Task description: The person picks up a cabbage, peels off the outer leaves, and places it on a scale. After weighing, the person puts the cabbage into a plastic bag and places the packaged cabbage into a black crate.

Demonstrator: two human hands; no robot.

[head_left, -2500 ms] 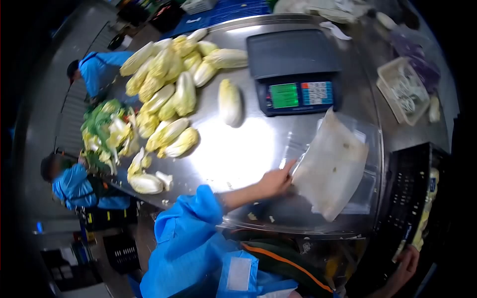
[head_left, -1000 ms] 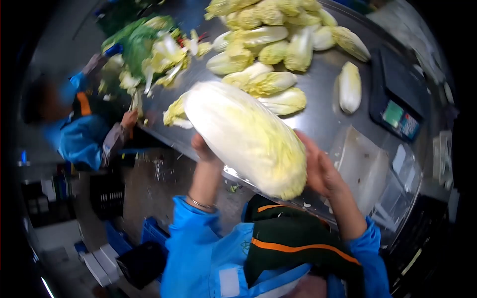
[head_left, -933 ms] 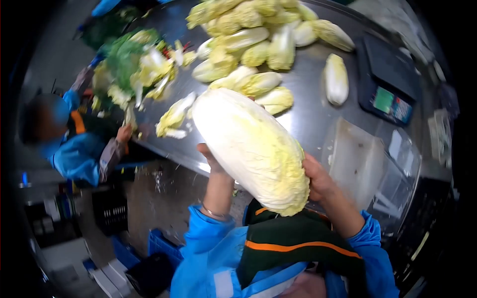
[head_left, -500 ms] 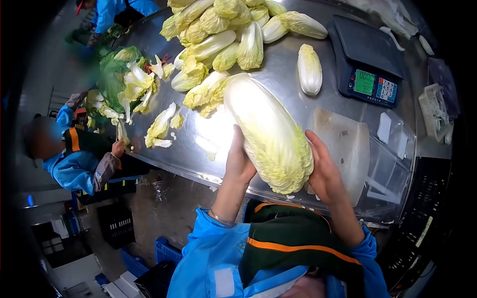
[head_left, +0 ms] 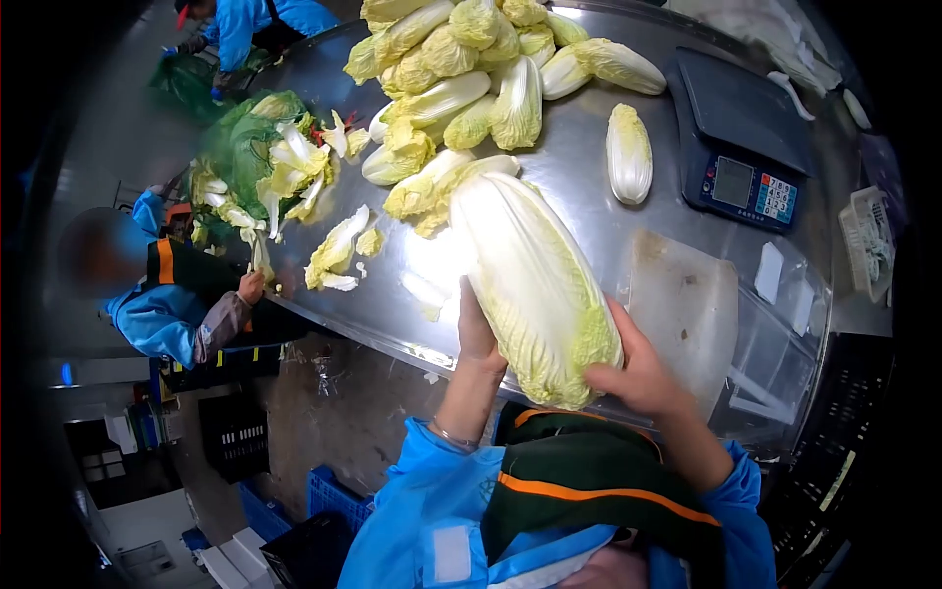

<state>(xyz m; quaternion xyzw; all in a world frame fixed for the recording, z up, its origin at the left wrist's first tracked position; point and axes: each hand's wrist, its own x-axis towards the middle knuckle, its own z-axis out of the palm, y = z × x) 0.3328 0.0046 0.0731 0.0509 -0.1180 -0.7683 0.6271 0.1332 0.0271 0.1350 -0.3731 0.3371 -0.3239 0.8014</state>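
Observation:
A large napa cabbage (head_left: 525, 275) is held between both of my hands, tilted, with its white base away from me and its leafy end towards me. My left hand (head_left: 479, 329) supports its left side, the fingers mostly hidden behind it. On the right, my right hand (head_left: 643, 371) grips the lower leafy end, with the thumb on top. Beyond the held cabbage lies a pile of napa cabbages (head_left: 446, 59) on the metal table (head_left: 579, 211). A single smaller napa cabbage (head_left: 629, 155) rests apart from the pile.
A digital scale (head_left: 741, 137) stands at the back right, beside a white basket (head_left: 865, 240). Near my right hand lies a worn translucent board (head_left: 682, 314). Loose leaves (head_left: 339, 247) and a green net bag (head_left: 240, 147) are at left, where a co-worker (head_left: 162, 314) stands.
The cabbage has turned slightly and come a little nearer to me. My right thumb has moved onto its leafy top. The scale's display has gone from lit green to dim.

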